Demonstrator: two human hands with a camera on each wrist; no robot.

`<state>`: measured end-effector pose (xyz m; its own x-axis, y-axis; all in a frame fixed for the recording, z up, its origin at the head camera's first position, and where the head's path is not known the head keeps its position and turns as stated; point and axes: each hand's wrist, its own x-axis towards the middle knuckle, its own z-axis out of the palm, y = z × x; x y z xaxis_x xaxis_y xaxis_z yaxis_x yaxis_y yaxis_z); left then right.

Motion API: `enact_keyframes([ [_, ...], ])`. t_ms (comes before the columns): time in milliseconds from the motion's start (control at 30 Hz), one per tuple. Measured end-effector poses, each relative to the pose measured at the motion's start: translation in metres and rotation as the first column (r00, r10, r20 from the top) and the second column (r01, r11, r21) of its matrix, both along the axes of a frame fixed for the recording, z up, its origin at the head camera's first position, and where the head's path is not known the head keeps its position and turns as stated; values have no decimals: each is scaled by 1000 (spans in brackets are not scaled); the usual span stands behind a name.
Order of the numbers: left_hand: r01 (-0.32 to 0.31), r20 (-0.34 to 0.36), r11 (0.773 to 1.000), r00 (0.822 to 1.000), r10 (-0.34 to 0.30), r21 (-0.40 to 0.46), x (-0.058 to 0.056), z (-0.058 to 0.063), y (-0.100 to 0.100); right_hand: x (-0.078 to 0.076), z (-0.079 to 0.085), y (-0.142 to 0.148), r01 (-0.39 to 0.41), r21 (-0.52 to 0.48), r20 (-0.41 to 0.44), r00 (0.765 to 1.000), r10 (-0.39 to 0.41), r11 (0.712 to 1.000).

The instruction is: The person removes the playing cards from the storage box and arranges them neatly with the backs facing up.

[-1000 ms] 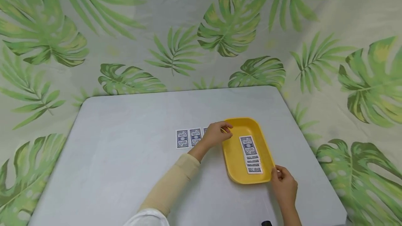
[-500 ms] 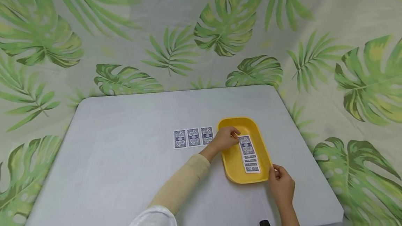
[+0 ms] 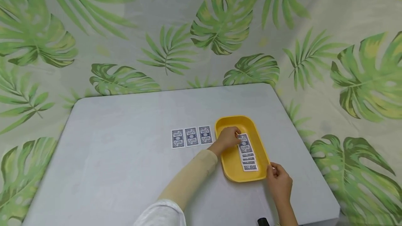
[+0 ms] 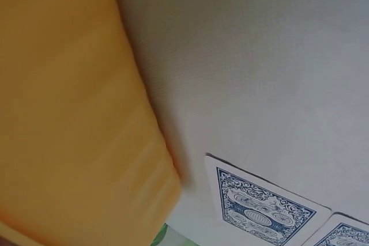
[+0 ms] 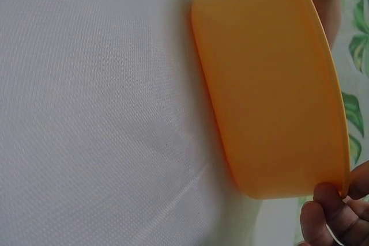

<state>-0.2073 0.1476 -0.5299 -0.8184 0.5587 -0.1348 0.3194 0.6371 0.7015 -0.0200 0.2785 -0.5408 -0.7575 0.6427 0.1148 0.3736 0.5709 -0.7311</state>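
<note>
A yellow tray [image 3: 230, 170] stands on the table with several blue-backed playing cards [image 3: 245, 144] in it, overlapping in a column. My left hand [image 3: 228, 138] reaches over the tray's left rim. Its bent fingers touch the upper left edge of the top card; whether they pinch it is hidden. At the near right corner my right hand [image 3: 280, 181] pinches the tray's rim, with thumb and fingers on it in the right wrist view. Left of the tray, three face-down playing cards [image 3: 192, 136] lie in a row. The left wrist view shows the tray's side [image 4: 81, 108] and two of these cards.
A white table [image 3: 119, 163] carries everything. Behind it hangs a leaf-patterned cloth [image 3: 176, 13], which also runs down both sides. A small black object [image 3: 263, 221] shows at the bottom edge, near my right forearm.
My left hand has moved right, from the tray's left rim to the top card inside. The third card in the row has come into view. My right hand stays at the rim.
</note>
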Motion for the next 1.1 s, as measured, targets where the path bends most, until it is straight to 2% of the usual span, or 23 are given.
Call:
enact_keyframes([
  [100,-15,-38,997,999,12,-71,2,-3,1,0,0,-1,-5,4,-11,1000,5,1000],
  [300,-56,-72,980,996,43,-192,7,-9,5,0,-1,-1,-15,27,-32,999,16,1000],
  [500,-96,-68,963,994,81,-252,7,-15,9,1,-1,-1,-23,13,-19,1000,23,1000],
  [667,-117,-65,964,992,105,-238,6,-16,11,1,-1,-1,-27,23,-27,999,27,999],
  [767,-124,-67,972,991,112,-200,5,-15,12,1,-1,0,-29,27,-29,999,29,999],
  [933,-161,-42,984,987,158,-72,3,-12,10,1,1,0,-27,28,-22,999,27,999],
  [1100,-202,-20,977,979,204,69,3,-11,9,2,2,1,-25,28,-26,999,26,999],
])
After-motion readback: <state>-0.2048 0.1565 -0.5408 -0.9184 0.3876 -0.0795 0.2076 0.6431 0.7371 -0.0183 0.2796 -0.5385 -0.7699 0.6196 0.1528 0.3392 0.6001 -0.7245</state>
